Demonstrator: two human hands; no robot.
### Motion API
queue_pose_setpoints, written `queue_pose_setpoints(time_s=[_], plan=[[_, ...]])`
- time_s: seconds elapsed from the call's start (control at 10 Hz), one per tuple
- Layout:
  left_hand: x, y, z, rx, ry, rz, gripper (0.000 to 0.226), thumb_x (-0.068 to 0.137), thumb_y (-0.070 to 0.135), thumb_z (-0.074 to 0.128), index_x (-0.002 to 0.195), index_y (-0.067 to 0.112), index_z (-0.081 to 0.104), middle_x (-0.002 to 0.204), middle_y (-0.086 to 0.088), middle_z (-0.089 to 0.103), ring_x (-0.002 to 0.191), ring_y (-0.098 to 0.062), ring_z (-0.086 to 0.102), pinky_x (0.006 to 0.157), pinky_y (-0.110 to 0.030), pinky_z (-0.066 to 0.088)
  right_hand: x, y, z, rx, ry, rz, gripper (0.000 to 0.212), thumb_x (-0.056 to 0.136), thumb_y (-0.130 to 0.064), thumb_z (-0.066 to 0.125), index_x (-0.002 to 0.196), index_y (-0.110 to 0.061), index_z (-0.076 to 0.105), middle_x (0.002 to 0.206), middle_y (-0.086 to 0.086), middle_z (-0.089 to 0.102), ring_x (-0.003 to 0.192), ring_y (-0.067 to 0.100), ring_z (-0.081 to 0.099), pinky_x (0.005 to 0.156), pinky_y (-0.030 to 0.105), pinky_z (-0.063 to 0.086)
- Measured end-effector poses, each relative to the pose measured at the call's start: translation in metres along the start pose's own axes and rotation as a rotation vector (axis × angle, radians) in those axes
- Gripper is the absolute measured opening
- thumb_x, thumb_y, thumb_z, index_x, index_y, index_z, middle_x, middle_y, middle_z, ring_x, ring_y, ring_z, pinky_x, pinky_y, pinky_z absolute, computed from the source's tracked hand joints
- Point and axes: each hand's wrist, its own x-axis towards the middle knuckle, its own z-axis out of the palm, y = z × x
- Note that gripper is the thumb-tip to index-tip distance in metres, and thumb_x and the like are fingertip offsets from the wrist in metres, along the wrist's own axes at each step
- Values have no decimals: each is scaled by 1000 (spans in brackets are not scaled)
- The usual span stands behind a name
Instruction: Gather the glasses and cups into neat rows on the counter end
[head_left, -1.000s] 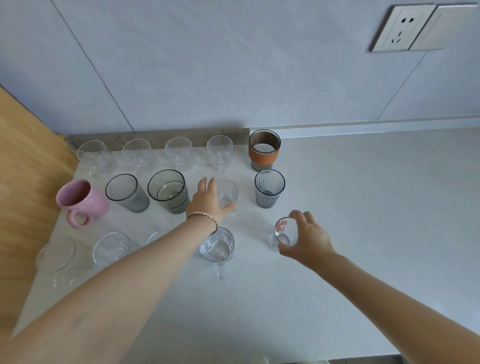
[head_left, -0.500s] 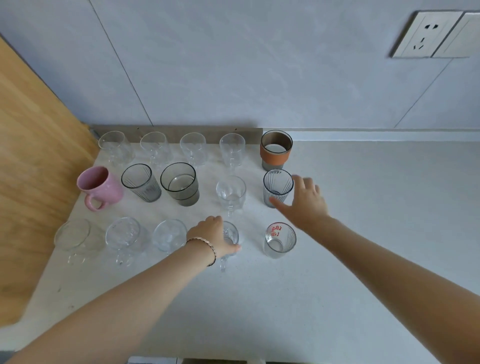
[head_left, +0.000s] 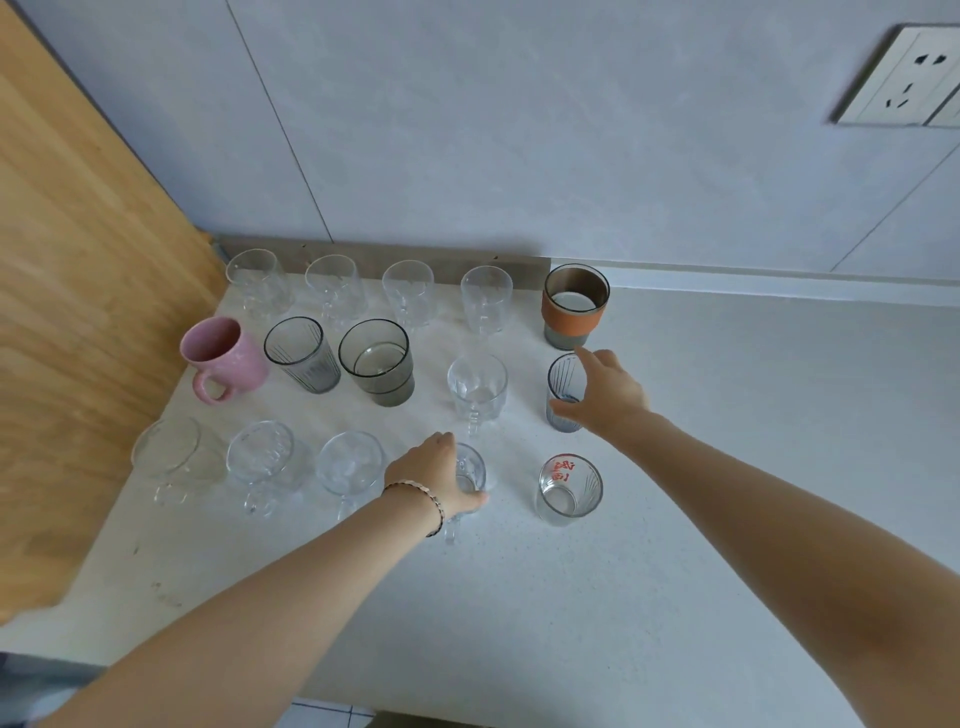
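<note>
Head view: we look down on the pale speckled tabletop (head_left: 727, 441), where the glasses and cups stand in three rows against the tall wooden side panel (head_left: 78, 312).
Left hand: a second ago our left hand (head_left: 441, 478) rested at the clear handled glass mug in the middle row (head_left: 478, 387). It has since let go and dropped to the front row, where it now grips the small clear handled glass cup (head_left: 471, 475), thumb curled round the near side.
Right hand: our right hand (head_left: 610, 397) has left the short clear glass with red lettering (head_left: 569, 488), which now stands free at the right end of the front row. The thumb and fingers now curl round the blue-grey ribbed glass tumbler (head_left: 563, 389).
Back row: four clear glasses and the orange-sleeved cup (head_left: 574, 306) stand against the wall, untouched.
Middle row: the pink ceramic mug (head_left: 223, 358), two dark tumblers, the released mug and the gripped tumbler.
What this means: we judge that both earlier pieces are placed and that the gathering is nearly done. What remains looks like small nudges, closing the gap in the front row and squaring the tumbler under the orange-sleeved cup.
Risk: the glasses stand close together, so a careless slide could knock a neighbour.
</note>
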Motion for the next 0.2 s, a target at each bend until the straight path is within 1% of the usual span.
queue_pose_setpoints(time_s=[0.1,0.2], plan=[[0,-2,0,-14,6,8,78,79,52,61,138,11,30,145,-1,38,131,-20,44,100,-34,42,-4,0,-1,-4,-10,13,90,79,-54,65,149,-20,20,151,5,31,134,28,39,104,42,43],[-3,-5,-3,-32,-26,18,78,81,55,57,140,12,28,147,-2,35,131,-23,43,101,-36,40,-12,-3,-4,-67,76,-19,74,85,-47,61,145,-17,29,149,7,34,135,28,35,107,42,36]])
